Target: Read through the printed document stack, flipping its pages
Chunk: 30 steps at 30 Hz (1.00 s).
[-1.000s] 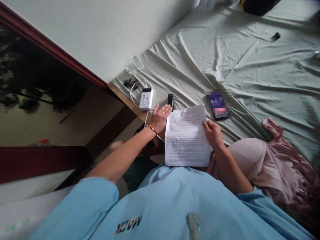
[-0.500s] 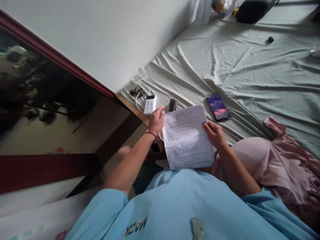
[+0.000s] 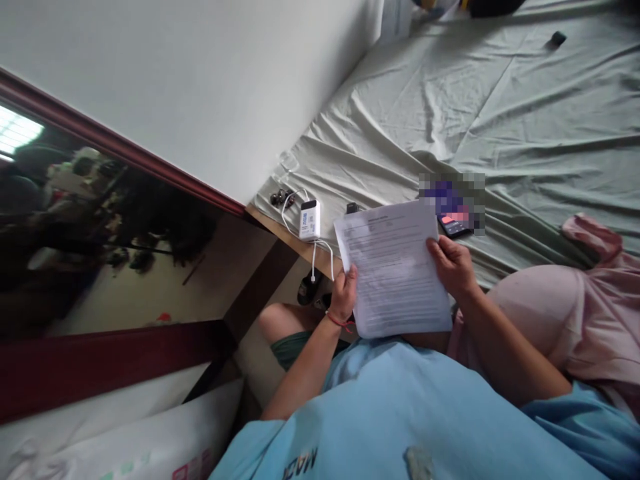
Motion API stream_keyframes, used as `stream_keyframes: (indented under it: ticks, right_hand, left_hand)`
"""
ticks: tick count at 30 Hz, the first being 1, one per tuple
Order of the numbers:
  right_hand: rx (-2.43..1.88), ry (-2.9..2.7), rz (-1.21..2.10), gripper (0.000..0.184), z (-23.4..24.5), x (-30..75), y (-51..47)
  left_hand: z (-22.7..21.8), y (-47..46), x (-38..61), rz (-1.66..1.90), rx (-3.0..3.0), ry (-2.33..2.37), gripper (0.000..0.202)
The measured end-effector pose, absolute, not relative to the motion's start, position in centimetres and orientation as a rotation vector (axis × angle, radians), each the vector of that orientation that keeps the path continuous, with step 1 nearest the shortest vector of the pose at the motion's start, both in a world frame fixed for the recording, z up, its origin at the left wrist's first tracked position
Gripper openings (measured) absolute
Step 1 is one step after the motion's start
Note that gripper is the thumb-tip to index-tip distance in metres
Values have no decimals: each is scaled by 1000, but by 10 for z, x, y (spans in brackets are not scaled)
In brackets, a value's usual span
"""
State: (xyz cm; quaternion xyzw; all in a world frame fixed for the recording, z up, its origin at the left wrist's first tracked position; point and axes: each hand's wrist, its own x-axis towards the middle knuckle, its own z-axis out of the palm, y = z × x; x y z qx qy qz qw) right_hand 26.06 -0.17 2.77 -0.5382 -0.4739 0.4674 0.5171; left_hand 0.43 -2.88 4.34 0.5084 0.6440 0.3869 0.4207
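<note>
Head view: both hands [image 3: 345, 293] gripping paper [image 3: 393, 267].

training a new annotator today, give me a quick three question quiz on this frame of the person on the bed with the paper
1. True or false: both hands grip the printed sheet.
2. Which lies nearest the left hand? A) white charger block B) small dark object far up the bed sheet C) pink pillow
3. Fill in: the phone lies on the grey-green ____, just above the right hand.

Key: 1 true; 2 A; 3 bed sheet.
</note>
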Motion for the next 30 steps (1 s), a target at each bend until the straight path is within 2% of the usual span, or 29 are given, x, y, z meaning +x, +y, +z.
stream_keyframes:
  ticks: [4, 11, 20, 26, 30]
  right_hand:
    - [-1370, -1181, 1029, 44, 27, 258, -1]
    - [-1580, -1293, 764, 27, 27, 259, 3]
    - [-1720, -1290, 783, 16, 27, 261, 3]
    - [-1743, -1265, 744, 12, 22, 262, 5]
    - [-1773, -1282, 722, 12, 18, 263, 5]
  left_hand:
    - [33, -30, 0, 878, 1473, 1741, 63]
    - [12, -21, 7, 831, 1410, 1943, 58]
    - [9, -12, 2, 774, 1373, 1930, 59]
    - [6, -18, 6, 935, 1434, 1845, 36]
    - [5, -21, 6, 945, 1459, 1821, 32]
